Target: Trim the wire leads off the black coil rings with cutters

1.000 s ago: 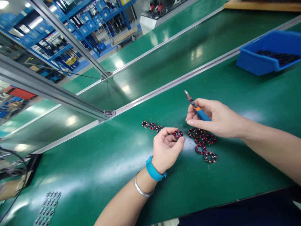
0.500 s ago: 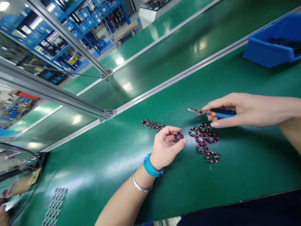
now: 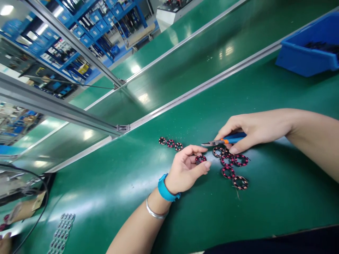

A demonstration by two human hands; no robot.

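Note:
My left hand (image 3: 186,167), with a blue wristband and a silver bangle, is closed on a small wound motor stator (image 3: 200,159), a black ring with pink-red coils. Fingers and thumb pinch it at its sides. My right hand (image 3: 246,130) is closed around blue-and-orange pliers (image 3: 215,142), whose pointed jaws reach left to just above my left fingertips. Under and in front of the right hand lies a cluster of several stators (image 3: 228,172), some with red and some with copper coils. Three more stators (image 3: 171,143) lie in a row beyond my left hand.
A blue bin (image 3: 304,58) with dark parts stands at the back right. Metal framing (image 3: 123,128) borders the green table (image 3: 111,197). Several ring parts (image 3: 62,233) sit in rows at lower left. Another person's hand (image 3: 5,243) shows at the left edge, near a black cable (image 3: 47,190).
My right hand has moved left and down, bringing the pliers' jaws close to the stator in my left hand. My left hand keeps its pinch, almost in the same place.

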